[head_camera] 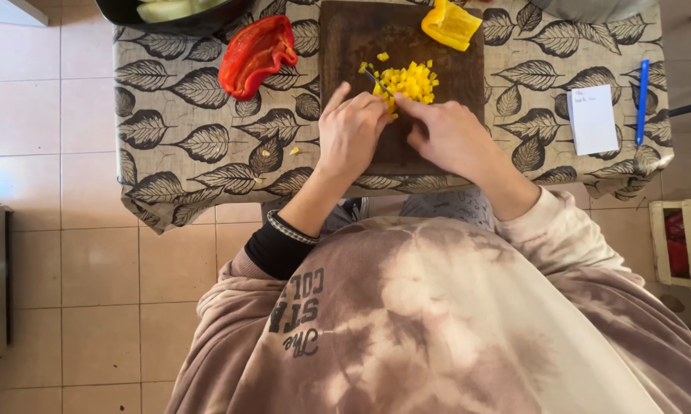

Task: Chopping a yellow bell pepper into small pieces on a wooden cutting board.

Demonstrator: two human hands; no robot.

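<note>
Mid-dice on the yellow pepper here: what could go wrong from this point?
1. The right hand has its fingertips right at the diced pepper beside the knife that the left hand seems to hold: a slip could nick them.
2. Bits already lie off the board on the tablecloth; more may scatter.
3. The red pepper sits near the table's left edge and could get knocked off.

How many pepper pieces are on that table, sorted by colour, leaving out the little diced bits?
Red pepper piece, on the leaf-print cloth left of the cutting board: 1
Yellow pepper piece, at the board's far edge: 1
Total: 2
The yellow diced heap by the hands is too fine to count.
</note>
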